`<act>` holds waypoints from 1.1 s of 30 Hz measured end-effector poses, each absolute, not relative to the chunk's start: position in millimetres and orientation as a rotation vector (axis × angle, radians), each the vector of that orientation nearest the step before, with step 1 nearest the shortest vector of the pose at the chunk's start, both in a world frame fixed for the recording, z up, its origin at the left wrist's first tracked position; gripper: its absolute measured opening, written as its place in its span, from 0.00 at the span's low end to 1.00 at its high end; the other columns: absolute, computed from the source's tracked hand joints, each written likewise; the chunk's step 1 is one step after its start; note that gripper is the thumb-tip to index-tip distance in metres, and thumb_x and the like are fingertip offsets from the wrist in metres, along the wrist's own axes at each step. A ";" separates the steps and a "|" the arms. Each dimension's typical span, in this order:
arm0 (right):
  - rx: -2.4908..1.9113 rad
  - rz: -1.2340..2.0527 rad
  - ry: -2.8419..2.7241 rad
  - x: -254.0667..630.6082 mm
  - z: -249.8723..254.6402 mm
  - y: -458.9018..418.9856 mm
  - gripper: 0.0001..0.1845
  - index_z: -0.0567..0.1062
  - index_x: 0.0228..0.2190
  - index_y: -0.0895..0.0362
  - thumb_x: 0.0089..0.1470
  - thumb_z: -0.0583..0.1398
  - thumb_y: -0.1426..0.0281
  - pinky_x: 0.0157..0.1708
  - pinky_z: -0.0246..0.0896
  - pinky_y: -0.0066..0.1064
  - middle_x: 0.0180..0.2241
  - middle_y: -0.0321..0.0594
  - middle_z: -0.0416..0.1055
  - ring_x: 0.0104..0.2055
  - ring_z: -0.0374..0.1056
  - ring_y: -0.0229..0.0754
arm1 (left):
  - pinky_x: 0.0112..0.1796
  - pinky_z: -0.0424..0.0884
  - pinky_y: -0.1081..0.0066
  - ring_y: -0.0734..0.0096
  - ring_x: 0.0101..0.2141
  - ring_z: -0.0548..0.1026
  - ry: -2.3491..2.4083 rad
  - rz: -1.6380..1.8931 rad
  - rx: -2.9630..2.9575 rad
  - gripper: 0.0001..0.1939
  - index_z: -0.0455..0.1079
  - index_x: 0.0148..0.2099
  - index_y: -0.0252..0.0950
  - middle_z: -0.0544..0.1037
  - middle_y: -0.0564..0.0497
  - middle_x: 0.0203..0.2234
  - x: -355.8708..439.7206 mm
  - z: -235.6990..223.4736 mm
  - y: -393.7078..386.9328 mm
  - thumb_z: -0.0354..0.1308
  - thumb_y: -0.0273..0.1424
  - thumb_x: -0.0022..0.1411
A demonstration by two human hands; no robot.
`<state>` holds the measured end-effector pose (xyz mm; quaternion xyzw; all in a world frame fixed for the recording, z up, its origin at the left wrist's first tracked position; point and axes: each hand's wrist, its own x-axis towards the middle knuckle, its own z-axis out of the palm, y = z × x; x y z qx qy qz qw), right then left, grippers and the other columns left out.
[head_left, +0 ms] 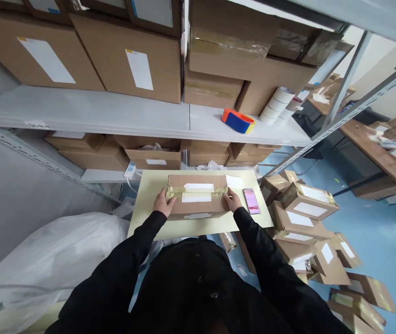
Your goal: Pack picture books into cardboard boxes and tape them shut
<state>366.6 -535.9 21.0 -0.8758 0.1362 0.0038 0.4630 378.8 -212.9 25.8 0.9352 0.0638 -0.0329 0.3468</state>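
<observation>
A taped cardboard box (198,208) sits on a small pale yellow table (145,185) in front of me. Clear tape runs along its top seam, and white labels (196,197) lie on either side of that seam. My left hand (164,202) grips the box's left end, thumb on the near side. At the opposite end, my right hand (233,200) holds the right edge with fingers bent around the corner. Just right of that hand lies a phone (251,201) with a pinkish lit screen. White paper (234,181) shows behind the box's right end.
Grey shelving (114,106) stands beyond the table, loaded with large cartons (131,69). On it rest an orange and blue tape-like loop (238,121) and white rolls (277,104). Taped boxes (309,202) pile on the floor at right. White plastic sheeting (62,250) bulges at left.
</observation>
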 end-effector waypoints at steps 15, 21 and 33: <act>-2.577 0.272 0.244 435.7 -29.9 -628.8 0.25 0.66 0.54 0.64 0.54 0.55 0.73 0.56 0.57 0.40 0.54 0.58 0.65 0.56 0.63 0.50 | 0.60 0.40 0.47 0.47 0.65 0.43 -0.417 -0.192 2.804 0.36 0.52 0.66 0.34 0.47 0.40 0.66 380.9 58.0 -352.0 0.50 0.45 0.58; -2.681 0.424 0.105 483.3 -71.5 -648.3 0.35 0.56 0.59 0.63 0.49 0.56 0.80 0.58 0.51 0.49 0.62 0.61 0.49 0.65 0.46 0.55 | 0.60 0.40 0.49 0.50 0.65 0.45 -0.353 -0.240 2.867 0.37 0.51 0.66 0.34 0.47 0.40 0.66 386.2 54.4 -363.0 0.48 0.46 0.60; -2.720 0.473 -0.139 439.6 -70.1 -664.6 0.22 0.72 0.46 0.58 0.52 0.50 0.83 0.50 0.58 0.36 0.52 0.51 0.68 0.56 0.62 0.49 | 0.61 0.40 0.50 0.50 0.64 0.46 -0.312 -0.234 2.880 0.37 0.53 0.65 0.32 0.50 0.39 0.65 377.6 54.0 -365.5 0.50 0.45 0.58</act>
